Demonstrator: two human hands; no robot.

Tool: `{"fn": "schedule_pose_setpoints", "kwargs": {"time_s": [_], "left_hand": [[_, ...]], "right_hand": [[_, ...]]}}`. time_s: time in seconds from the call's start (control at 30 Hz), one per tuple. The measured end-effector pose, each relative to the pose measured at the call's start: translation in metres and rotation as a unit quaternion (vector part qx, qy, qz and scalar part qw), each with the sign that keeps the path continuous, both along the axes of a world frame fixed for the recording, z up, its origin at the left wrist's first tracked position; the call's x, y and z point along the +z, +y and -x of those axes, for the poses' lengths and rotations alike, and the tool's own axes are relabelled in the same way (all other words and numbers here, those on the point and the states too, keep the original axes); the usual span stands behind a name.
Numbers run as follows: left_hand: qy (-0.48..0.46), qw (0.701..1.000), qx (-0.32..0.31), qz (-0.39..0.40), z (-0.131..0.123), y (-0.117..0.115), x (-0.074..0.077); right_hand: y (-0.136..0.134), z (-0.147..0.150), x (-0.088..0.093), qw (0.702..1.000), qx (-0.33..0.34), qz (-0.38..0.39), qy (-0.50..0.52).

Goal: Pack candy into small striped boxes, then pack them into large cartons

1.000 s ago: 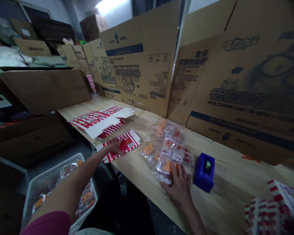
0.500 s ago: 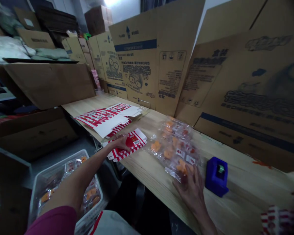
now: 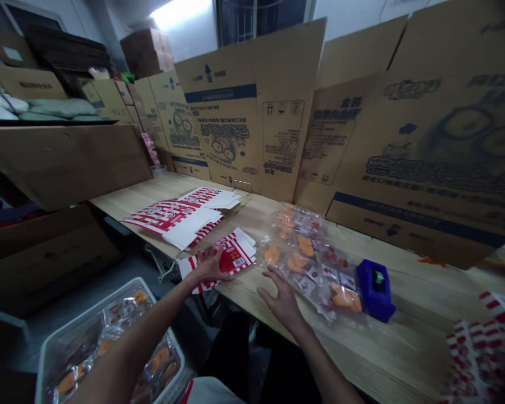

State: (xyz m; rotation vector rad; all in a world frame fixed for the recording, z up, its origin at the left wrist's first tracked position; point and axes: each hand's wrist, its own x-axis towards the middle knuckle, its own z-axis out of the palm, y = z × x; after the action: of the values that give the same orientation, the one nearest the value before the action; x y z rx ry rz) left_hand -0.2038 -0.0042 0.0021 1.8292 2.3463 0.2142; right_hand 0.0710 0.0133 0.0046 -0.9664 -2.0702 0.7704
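Observation:
My left hand (image 3: 211, 266) lies with its fingers spread on a flat red-and-white striped carton (image 3: 239, 256) at the table's front edge. My right hand (image 3: 280, 297) is open, thumb and fingers apart, with nothing in it. It hovers just left of several clear plastic packets (image 3: 305, 245) holding orange pieces and small red-and-white sachets. More flattened striped cartons (image 3: 183, 216) lie in an overlapping pile beyond my left hand. A blue tape dispenser (image 3: 375, 290) stands against the right end of the packets.
Below the table at left, a white plastic basket (image 3: 46, 349) holds more such packets. Tall printed cardboard sheets (image 3: 231, 112) line the table's back. An open cardboard box (image 3: 67, 160) sits at the far left. Striped boxes (image 3: 475, 353) stand at the right edge.
My right hand has let go of the packets and moved left. The nearest packets have shifted right, up to the tape dispenser. My left hand remains on the carton, its fingers more spread.

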Motion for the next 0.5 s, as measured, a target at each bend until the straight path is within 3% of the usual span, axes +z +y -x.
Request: {"fn": "schedule_pose_setpoints", "kwargs": {"time_s": [0.1, 0.27, 0.37, 0.5], "left_hand": [[0.017, 1.0, 0.005, 0.02, -0.01, -0.009, -0.013], [-0.042, 0.999, -0.015, -0.008, -0.016, -0.021, -0.018], [-0.09, 0.993, -0.042, -0.058, -0.012, -0.022, -0.02], [-0.136, 0.986, -0.035, -0.09, -0.012, -0.024, -0.022]], "right_hand": [[0.041, 0.053, 0.007, 0.996, 0.032, 0.062, -0.053], [0.095, 0.128, 0.02, 0.988, 0.024, 0.116, -0.104], [0.118, 0.153, 0.016, 0.983, 0.032, 0.145, -0.107], [0.135, 0.164, 0.003, 0.97, 0.055, 0.22, -0.089]]}}
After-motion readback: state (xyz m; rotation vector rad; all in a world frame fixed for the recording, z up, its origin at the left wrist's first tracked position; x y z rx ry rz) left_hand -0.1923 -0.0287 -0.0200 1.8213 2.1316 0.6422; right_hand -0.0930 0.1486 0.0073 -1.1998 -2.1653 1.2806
